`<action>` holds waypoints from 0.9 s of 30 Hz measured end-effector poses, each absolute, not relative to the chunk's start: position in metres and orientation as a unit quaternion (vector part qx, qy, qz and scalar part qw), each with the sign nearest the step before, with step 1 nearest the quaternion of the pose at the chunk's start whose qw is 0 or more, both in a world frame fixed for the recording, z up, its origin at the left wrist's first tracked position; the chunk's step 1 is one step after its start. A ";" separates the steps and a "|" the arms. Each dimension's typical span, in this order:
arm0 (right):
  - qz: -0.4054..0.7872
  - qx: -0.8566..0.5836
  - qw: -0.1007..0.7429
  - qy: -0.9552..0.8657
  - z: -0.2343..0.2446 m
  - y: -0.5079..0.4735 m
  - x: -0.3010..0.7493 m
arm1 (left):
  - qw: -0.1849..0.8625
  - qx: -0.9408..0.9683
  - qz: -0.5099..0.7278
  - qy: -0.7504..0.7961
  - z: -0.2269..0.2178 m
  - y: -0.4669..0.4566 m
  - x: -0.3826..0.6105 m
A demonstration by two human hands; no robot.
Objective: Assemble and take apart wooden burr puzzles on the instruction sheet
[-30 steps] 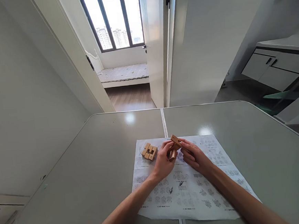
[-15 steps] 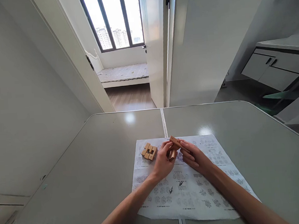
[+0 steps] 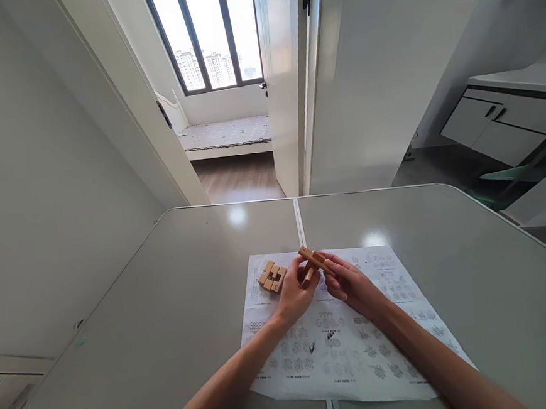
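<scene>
Both hands meet above the upper middle of a printed paper sheet (image 3: 305, 378). My left hand (image 3: 293, 294) is closed around a short wooden puzzle piece (image 3: 309, 276), whose lower end pokes out past the fingers. A longer wooden bar (image 3: 311, 256) lies across the top of that piece, slanting down to the right. The fingers of my right hand (image 3: 352, 280) are closed on the lower right end of this bar. Just left of my left hand, a small interlocked cluster of light wooden blocks (image 3: 272, 277) rests on the sheet. Fingers partly hide where the pieces touch.
The sheet carries rows of printed diagrams and lies on a grey-green table (image 3: 159, 314) with a seam (image 3: 299, 224) down its middle. Beyond the table's far edge are an open door (image 3: 285, 90) and a bed (image 3: 229, 132). A white cabinet (image 3: 493, 118) stands at right.
The long bar has shifted slightly left and turned, showing more of its length. My right hand has moved a little left, its fingers curling more around the bar. The block cluster has stayed put.
</scene>
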State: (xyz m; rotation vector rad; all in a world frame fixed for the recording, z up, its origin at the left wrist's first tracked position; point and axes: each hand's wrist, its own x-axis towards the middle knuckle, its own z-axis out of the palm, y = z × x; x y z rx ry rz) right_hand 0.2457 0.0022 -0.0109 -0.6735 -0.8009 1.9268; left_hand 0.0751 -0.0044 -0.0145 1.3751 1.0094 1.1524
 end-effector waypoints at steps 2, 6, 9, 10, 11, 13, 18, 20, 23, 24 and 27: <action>0.780 -0.275 0.460 -0.324 -0.011 0.002 0.246 | 0.524 0.560 0.496 0.407 -0.015 -0.003 0.075; 0.777 -0.276 0.458 -0.332 -0.013 0.001 0.245 | 0.543 0.528 0.526 0.386 -0.016 -0.003 0.076; 0.773 -0.279 0.459 -0.337 -0.015 0.001 0.244 | 0.554 0.512 0.527 0.391 -0.015 -0.004 0.076; 0.772 -0.281 0.459 -0.338 -0.016 0.001 0.243 | 0.556 0.510 0.528 0.390 -0.015 -0.004 0.076; 0.771 -0.283 0.460 -0.338 -0.017 0.001 0.243 | 0.559 0.508 0.529 0.387 -0.015 -0.005 0.076; 0.769 -0.283 0.463 -0.338 -0.018 0.002 0.243 | 0.564 0.508 0.531 0.377 -0.015 -0.004 0.076; 0.770 -0.282 0.464 -0.335 -0.020 0.004 0.243 | 0.559 0.516 0.526 0.379 -0.016 -0.003 0.077; 0.770 -0.280 0.465 -0.335 -0.020 0.004 0.243 | 0.559 0.516 0.523 0.385 -0.015 -0.003 0.076; 0.770 -0.278 0.467 -0.334 -0.020 0.004 0.243 | 0.559 0.519 0.516 0.390 -0.015 -0.004 0.075; 0.770 -0.278 0.466 -0.334 -0.019 0.004 0.243 | 0.557 0.522 0.514 0.391 -0.015 -0.004 0.075; 0.767 -0.281 0.464 -0.343 -0.019 0.004 0.244 | 0.555 0.534 0.504 0.391 -0.016 -0.004 0.074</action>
